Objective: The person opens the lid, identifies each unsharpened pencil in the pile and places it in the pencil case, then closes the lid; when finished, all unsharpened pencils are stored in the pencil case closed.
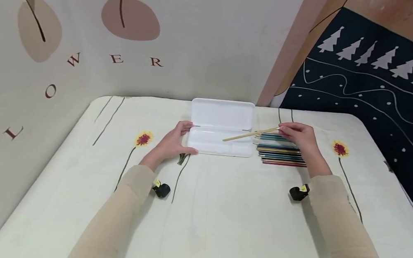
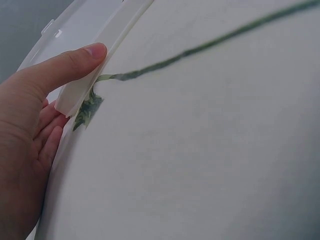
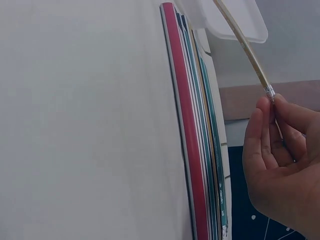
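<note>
A white plastic pencil case [image 1: 219,147] lies with its lid [image 1: 223,114] raised at the back. My left hand [image 1: 171,142] grips the case's left end, thumb along the near edge and fingers round the far side; the thumb [image 2: 75,65] also shows on the rim in the left wrist view. My right hand [image 1: 299,136] pinches a gold-coloured pencil [image 1: 247,136] by its metal-banded end, which the fingertips partly cover. The pencil slants down leftward over the case's tray. Below that hand, several pencils [image 1: 280,155] lie side by side, mostly dark green and blue, with a red one [image 3: 185,115] nearest me.
The table carries a pale cloth [image 1: 213,212] printed with flowers. A light printed curtain [image 1: 218,43] hangs behind it, and a dark cloth with white trees [image 1: 374,91] hangs at the right. Small black cameras [image 1: 161,189] sit at both wrists.
</note>
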`<state>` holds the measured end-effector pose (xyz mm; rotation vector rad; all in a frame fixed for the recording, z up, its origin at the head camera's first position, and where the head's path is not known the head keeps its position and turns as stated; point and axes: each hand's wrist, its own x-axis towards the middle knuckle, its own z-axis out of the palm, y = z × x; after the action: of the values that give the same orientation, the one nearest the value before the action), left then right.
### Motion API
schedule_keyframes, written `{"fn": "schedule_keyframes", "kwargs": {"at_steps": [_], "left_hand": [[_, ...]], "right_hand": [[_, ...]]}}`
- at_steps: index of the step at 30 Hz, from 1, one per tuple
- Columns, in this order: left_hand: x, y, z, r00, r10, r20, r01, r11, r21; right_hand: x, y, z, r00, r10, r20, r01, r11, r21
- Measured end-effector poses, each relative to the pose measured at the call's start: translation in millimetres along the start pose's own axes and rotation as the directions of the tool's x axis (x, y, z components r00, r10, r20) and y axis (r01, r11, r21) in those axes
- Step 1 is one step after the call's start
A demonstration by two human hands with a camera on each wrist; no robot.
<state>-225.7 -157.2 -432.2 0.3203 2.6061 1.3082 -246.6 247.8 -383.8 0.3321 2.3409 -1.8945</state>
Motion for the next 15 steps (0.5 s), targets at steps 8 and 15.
{"fn": "schedule_keyframes", "kwargs": {"at_steps": [8,15], "left_hand": [[-0.9,-0.2,-0.4,1.000,-0.007,0.004,0.007,1.000,0.001],[-0.2,-0.2,0.6,1.000,-0.011,0.002,0.011,1.000,0.003]], "right_hand": [[-0.3,2,8,0.999,-0.025,0.036,0.026,0.998,-0.049],[1.2,0,18,0.998,-0.011,0.060,0.018,0.992,-0.126]]}}
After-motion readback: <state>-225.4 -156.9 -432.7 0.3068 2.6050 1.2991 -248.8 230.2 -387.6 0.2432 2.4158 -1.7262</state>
